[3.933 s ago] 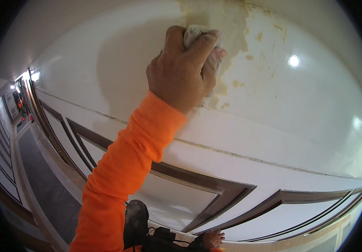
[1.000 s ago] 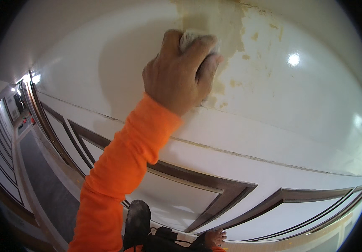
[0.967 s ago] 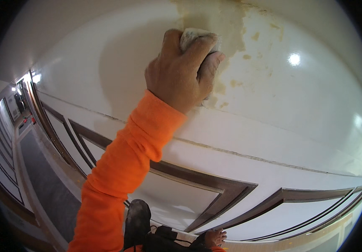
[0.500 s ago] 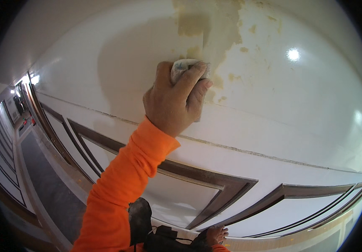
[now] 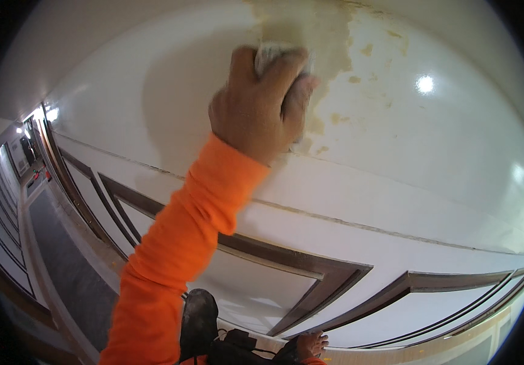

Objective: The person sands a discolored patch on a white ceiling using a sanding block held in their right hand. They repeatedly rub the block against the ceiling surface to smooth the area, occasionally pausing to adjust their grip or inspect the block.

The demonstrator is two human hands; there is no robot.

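Observation:
My left hand [image 5: 262, 103], in an orange sleeve, grips a whitish sanding block [image 5: 269, 53] and presses it to the white wall [image 5: 195, 79]. Its fingers wrap around the block and hide most of it; the hand is slightly smeared by motion. Around and above the block runs a band of tan filler [image 5: 329, 36] with ragged edges, and smaller tan spots lie to its right. Low in the picture, my right hand [image 5: 314, 345] hangs down with fingers apart, and nothing shows in it.
A rough horizontal seam [image 5: 347, 225] crosses the wall below the hand. Lower down are panels with dark brown moulding [image 5: 310, 261]. At left a corridor with a dark grey floor strip [image 5: 70, 261] runs away. A black shoe [image 5: 199, 316] and dark cables show at the bottom.
My left hand has moved up the wall and slightly right with the sanding block, onto the tan band. My right hand has stayed nearly in place.

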